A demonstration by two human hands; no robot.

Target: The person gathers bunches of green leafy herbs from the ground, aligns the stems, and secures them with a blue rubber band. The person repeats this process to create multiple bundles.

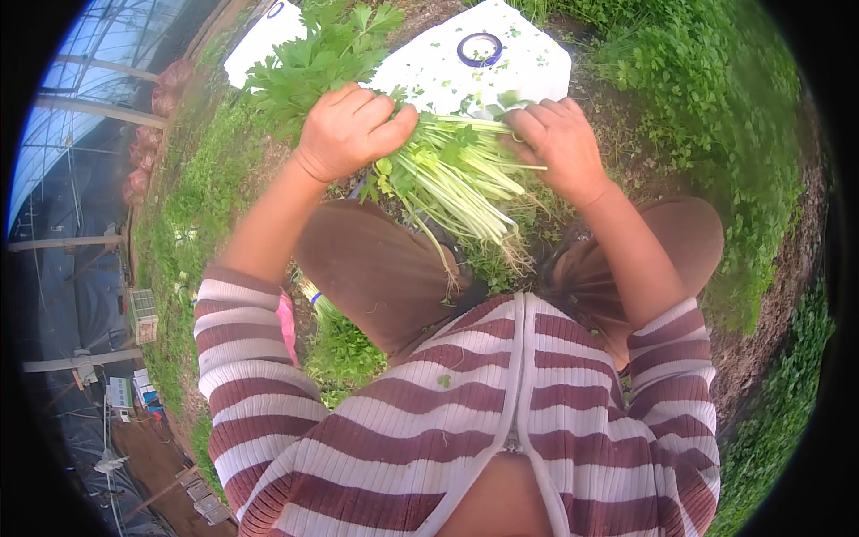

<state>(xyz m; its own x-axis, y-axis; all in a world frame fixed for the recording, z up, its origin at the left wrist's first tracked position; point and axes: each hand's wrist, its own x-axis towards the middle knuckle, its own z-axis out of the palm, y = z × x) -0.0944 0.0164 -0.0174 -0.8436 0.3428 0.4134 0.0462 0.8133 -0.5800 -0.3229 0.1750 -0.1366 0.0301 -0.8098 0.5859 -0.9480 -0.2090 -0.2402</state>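
My left hand [356, 131] is closed around a bunch of leafy celery-like greens [446, 178], just below its leaves. The leafy tops [325, 64] spread beyond that fist. Pale stalks slant down to the right and end in stringy roots [515, 254] between my knees. One thin stalk [431, 231] hangs apart from the others. My right hand [560, 144] has its fingers curled on a few thin stalks at the bunch's right side; its fingertips are partly hidden. Behind the bunch lies a white board [419, 74] strewn with leaf bits. A purple-edged tape roll [461, 54] rests on it.
Dense green plants [698, 87] grow at the right. Beside my left thigh lies a bundle of greens [342, 346] with a blue band, near something pink [287, 325]. Red mesh sacks [168, 87] line the left side, below the greenhouse plastic [100, 40].
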